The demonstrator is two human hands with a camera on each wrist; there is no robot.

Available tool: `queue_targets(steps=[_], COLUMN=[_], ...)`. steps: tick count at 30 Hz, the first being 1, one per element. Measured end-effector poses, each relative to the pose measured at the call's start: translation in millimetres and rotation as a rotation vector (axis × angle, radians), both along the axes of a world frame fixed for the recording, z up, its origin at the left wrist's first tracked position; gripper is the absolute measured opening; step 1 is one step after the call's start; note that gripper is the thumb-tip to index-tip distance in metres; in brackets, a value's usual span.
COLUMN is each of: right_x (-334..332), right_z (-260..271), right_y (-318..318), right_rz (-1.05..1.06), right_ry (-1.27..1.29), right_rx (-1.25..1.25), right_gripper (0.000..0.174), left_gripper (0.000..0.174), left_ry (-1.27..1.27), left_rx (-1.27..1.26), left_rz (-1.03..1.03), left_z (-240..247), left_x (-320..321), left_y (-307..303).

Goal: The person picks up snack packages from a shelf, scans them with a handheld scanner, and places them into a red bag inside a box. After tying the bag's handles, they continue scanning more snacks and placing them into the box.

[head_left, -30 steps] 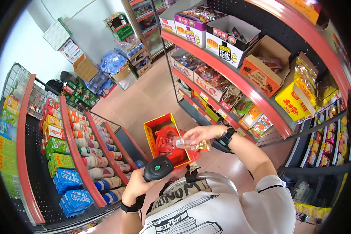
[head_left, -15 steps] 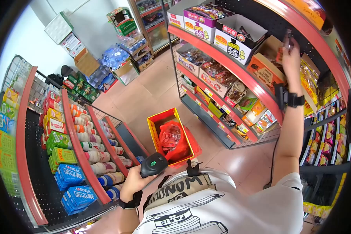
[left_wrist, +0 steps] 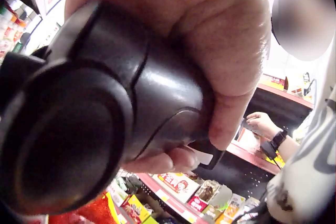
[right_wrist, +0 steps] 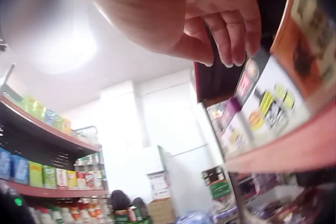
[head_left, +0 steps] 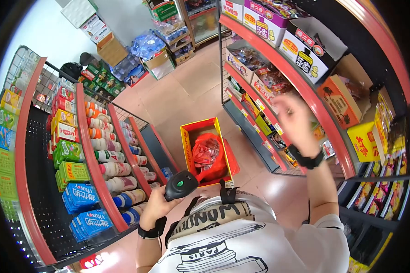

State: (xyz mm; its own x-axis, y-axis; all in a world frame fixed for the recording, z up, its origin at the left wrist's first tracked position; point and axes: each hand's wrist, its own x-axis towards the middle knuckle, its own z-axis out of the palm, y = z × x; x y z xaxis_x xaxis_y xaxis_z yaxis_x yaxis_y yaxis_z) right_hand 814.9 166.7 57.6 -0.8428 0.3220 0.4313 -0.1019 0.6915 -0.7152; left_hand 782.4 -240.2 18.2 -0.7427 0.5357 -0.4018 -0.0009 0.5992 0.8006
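My left hand (head_left: 155, 208) grips a black handheld scanner (head_left: 181, 185) with a green light on top. The left wrist view shows the scanner (left_wrist: 163, 90) close up, fingers and thumb wrapped round its handle. Blurred in the head view, my right hand (head_left: 297, 122) is in front of the right-hand shelf's lower tiers. Its fingers (right_wrist: 231, 35) are loosely bent and no item shows between them in the right wrist view. On the floor ahead stands a yellow-and-red carton (head_left: 187, 148), lined with a red plastic bag (head_left: 219, 164) that contains clear-wrapped packets (head_left: 206, 154).
An orange open box (head_left: 337, 102), white snack boxes (head_left: 300, 54) and a yellow box (head_left: 363, 142) stand on the right shelf's upper tier. Drink bottles (head_left: 118, 169) and blue drink cartons (head_left: 92, 223) fill the left rack. Tiled floor (head_left: 187, 91) runs between the racks.
My right hand held a clear packet over the carton, rose with a packet to the orange box, and has now drawn back down and left without it. The left hand keeps the scanner.
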Motion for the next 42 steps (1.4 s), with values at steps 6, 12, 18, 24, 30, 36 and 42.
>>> queue_targets(steps=[6,12,18,24,30,36,42], right_x=[-54,-93,-125,-110,-111,-88,-78], right_z=[-180,-352,-482,-562,-501,-534,-453], right_y=[-80,-152,-159,-156,-162,-185,-190], right_rz=[0.621,0.668,0.558,0.315,0.081,-0.231,0.249], right_ry=[-0.578,-1.052,-1.331,-0.951,-0.586,-1.041,-1.109], right_rx=[-0.035,-0.081,0.021,-0.135,0.142,-0.78,-0.09], right_gripper=[0.017,0.03,0.037,0.041,0.04,0.032,0.044], left_gripper=[0.022,0.025,0.025,0.024,0.031,0.031,0.03], left_ry=[-0.091,-0.175,-0.268,-0.421,-0.375,-0.354,-0.352], left_rx=[0.015,-0.061,-0.198,-0.213,-0.286,-0.291,-0.304], left_rz=[0.155,0.359,0.542,0.663,0.64,0.628,0.551], left_z=[-1,2,-18,-39,-41,-45,-41], left_x=[10,36,74,102,106,104,86], left_y=[2,-5,-21,-33,-29,-36,-30])
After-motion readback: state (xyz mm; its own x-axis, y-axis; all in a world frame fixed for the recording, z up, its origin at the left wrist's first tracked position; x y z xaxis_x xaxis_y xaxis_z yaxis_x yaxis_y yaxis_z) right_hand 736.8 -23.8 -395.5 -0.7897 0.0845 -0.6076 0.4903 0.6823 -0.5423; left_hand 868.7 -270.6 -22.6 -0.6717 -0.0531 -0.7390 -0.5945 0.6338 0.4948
